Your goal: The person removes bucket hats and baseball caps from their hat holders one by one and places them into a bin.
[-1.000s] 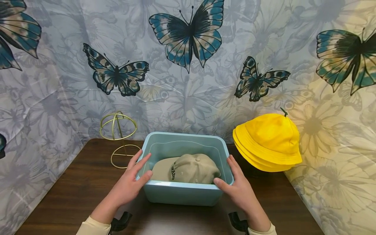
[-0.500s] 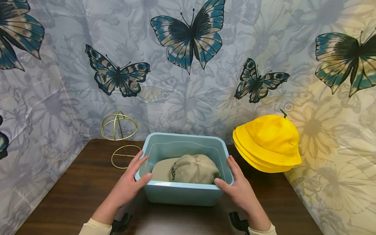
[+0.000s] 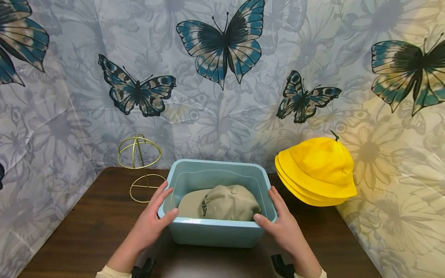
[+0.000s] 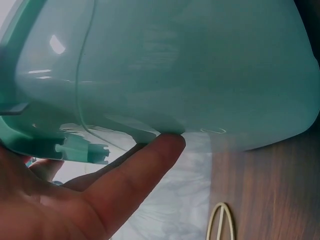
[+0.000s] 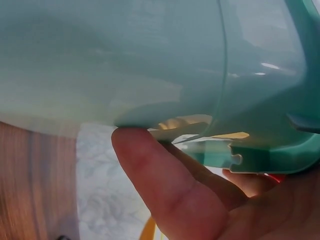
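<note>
Gold wire stand [image 3: 140,154] upright on counter [image 3: 80,231]; left hand [image 3: 151,224] grips left rim of blue bin [image 3: 215,234]; tan cap [image 3: 227,202] inside, brim leftward; right hand [image 3: 283,227] grips right rim; stacked yellow hats [image 3: 314,166] at far right.

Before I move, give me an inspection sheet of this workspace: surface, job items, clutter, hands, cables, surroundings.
Surface: dark wood-grain table, glossy reflection at the near edge.
Job items: light blue bin, a beige cap inside with its brim toward the left.
Clutter: gold wire stand upright left of the bin; yellow hats stacked to the right, support beneath unclear.
Hands: left hand grips the bin's left side, right hand its right side.
Cables: nothing seen.
Surroundings: butterfly-and-flower backdrop behind the table, yellowish light on the right.
</note>
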Available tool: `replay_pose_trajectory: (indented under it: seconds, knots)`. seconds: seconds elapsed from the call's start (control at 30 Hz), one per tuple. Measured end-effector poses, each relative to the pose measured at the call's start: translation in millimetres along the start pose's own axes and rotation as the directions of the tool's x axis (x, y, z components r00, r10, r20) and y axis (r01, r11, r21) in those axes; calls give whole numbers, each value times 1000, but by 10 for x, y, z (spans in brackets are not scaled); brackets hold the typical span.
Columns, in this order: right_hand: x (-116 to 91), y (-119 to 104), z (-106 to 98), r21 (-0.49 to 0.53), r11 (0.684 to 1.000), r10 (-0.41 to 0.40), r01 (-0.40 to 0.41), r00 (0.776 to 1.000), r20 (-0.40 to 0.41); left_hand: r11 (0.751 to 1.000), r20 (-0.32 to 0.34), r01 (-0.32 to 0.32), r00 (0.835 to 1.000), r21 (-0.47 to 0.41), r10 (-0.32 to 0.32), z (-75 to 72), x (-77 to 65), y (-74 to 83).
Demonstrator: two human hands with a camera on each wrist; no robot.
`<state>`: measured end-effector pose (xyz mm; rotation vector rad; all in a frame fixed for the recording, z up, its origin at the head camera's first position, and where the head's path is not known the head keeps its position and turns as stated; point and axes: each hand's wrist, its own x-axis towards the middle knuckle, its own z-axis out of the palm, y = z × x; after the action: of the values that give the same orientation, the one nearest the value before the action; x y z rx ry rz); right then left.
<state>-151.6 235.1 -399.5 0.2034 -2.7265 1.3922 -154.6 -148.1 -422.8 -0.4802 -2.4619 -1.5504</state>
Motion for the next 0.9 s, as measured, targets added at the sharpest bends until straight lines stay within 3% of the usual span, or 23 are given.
replay_pose_trajectory:
  seconds: [0.3, 0.67, 0.9]
  knots:
    - [29, -5, -16, 4, 1000, -14, 15, 1000, -7, 1000, -9, -17, 1000, 2, 17, -3, 56, 1]
    - [19, 20, -9, 22, 1000, 20, -20, 1000, 14, 1000, -17, -5, 1000, 2, 5, 7, 7, -4]
    - [12, 27, 1, 8, 1000, -7, 7, 1000, -7, 1000, -28, -11, 1000, -2, 11, 13, 5, 2]
